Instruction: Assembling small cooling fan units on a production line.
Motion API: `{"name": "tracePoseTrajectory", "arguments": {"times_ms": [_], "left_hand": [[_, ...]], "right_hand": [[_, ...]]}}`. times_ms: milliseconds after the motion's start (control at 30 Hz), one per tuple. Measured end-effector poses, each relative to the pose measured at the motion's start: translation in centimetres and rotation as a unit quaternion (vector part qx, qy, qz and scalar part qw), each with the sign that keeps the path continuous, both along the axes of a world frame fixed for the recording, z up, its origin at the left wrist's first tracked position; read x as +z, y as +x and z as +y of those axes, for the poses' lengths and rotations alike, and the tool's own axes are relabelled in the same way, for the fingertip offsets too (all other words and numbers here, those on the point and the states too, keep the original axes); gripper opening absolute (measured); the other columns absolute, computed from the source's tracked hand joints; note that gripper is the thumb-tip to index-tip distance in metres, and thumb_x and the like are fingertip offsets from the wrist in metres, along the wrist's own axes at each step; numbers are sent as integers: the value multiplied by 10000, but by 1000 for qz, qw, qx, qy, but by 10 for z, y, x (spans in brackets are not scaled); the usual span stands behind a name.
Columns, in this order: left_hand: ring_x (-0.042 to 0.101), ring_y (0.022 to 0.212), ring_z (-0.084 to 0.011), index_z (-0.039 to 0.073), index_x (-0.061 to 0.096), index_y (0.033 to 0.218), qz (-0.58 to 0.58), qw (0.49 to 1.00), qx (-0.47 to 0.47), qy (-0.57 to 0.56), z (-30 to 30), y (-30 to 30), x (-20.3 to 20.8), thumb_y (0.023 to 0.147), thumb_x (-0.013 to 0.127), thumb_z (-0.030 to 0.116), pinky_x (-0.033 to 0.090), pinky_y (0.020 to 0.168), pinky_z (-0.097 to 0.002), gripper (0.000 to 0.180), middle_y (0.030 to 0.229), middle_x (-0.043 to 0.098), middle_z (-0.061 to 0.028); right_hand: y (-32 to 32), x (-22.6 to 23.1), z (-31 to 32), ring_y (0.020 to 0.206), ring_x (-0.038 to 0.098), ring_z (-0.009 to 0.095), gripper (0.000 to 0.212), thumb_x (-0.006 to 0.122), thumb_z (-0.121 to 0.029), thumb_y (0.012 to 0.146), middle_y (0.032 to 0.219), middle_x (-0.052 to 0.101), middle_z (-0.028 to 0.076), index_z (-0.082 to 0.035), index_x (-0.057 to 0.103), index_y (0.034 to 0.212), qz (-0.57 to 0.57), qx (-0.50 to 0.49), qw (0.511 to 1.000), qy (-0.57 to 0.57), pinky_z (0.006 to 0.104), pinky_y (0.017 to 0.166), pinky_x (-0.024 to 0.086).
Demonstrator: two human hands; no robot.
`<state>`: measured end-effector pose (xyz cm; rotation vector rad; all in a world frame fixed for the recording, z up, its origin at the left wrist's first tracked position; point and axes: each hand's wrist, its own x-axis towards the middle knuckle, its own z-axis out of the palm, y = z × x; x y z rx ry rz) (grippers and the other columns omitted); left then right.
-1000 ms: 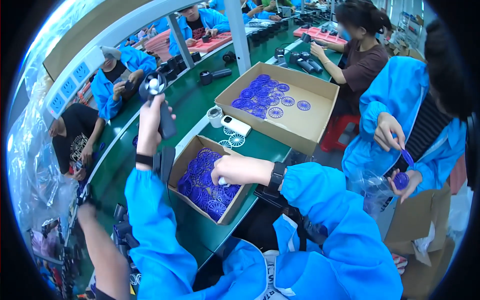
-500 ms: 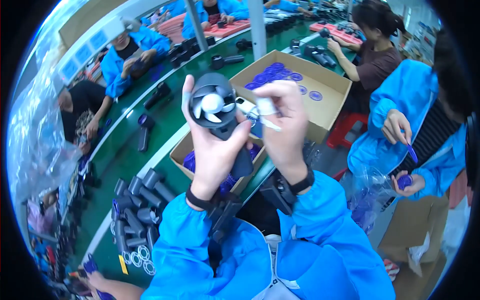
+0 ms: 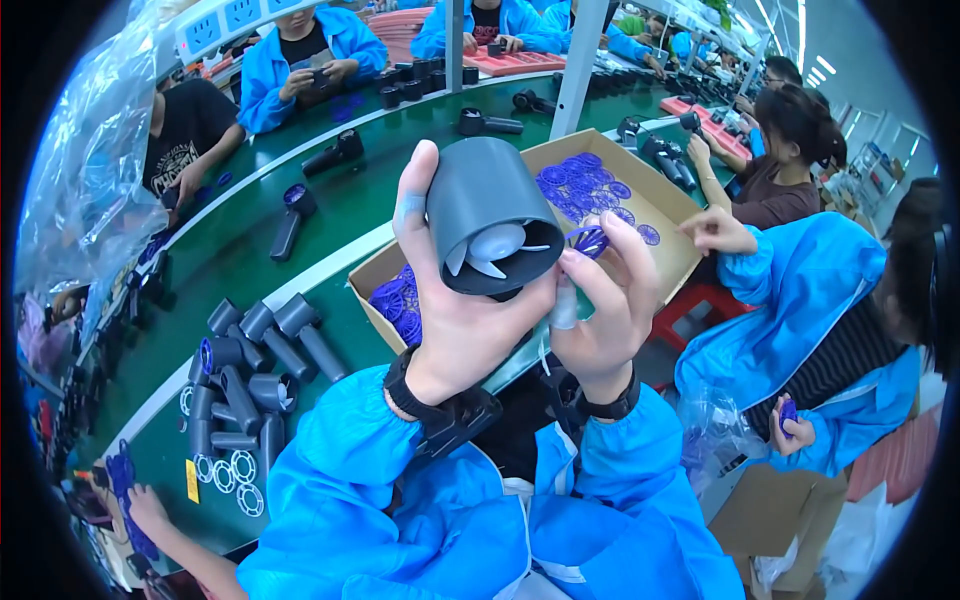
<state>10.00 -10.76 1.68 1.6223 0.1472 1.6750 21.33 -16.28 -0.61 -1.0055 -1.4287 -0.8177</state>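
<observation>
My left hand (image 3: pixel 450 335) is wrapped round a dark grey handheld fan (image 3: pixel 490 190), thumb up along its side. The fan's round housing is tilted, and its open end shows pale blades (image 3: pixel 495 245) inside. Close beside that opening, my right hand (image 3: pixel 610 320) pinches a purple spoked grille (image 3: pixel 588 241) between thumb and fingers. Pale tape wraps one of the right fingers. The fan's handle is mostly hidden behind my left hand.
A cardboard box (image 3: pixel 672 205) beyond my hands holds several purple grilles; a smaller box (image 3: pixel 362 275) holds more. Grey fan bodies (image 3: pixel 240 400) and white rings (image 3: pixel 243 466) lie on the green table at left. At right, a co-worker's hand (image 3: pixel 720 232) reaches to the larger box.
The fan has tipped, so its opening faces down toward me rather than upward. My right hand has come lower, and a purple grille shows clearly in it. The co-worker's hand has moved to the box.
</observation>
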Motion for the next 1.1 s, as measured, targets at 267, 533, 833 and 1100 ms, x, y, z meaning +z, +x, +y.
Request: {"name": "tracePoseTrajectory", "arguments": {"times_ms": [267, 533, 833, 1100], "left_hand": [[590, 836, -136, 99, 50, 1472, 21, 999, 39, 12, 3, -5, 3, 682, 699, -53, 509, 744, -278, 1034, 1017, 552, -81], [592, 834, -149, 143, 79, 1478, -24, 984, -122, -125, 0, -1, 4, 741, 644, -83, 526, 758, -299, 957, 1082, 532, -102], [574, 1043, -229, 140, 142, 1467, 145, 970, -160, -109, 13, 8, -5, 812, 622, -77, 509, 883, -338, 841, 1221, 492, -156], [505, 1186, -274, 119, 111, 1473, 166, 959, -198, -115, 10, 7, -3, 814, 567, -113, 470, 966, -360, 834, 1337, 398, -188]], "right_hand": [[3, 9, -3, 1066, 574, 345, 368, 753, -38, 674, 1213, 530, 192, -50, 639, 1024, -82, -53, 995, 2, 401, 860, 502], [8, 18, -17, 983, 593, 315, 425, 813, -94, 608, 1122, 591, 158, -77, 675, 1010, -83, -94, 991, -39, 387, 837, 499], [0, 41, -19, 1013, 572, 311, 415, 806, -106, 615, 1140, 598, 128, -78, 692, 1013, -47, -55, 988, -138, 378, 829, 496], [0, 40, -22, 1018, 567, 313, 420, 793, -93, 610, 1168, 596, 134, -79, 695, 1018, -82, -82, 983, -141, 382, 826, 498]]}}
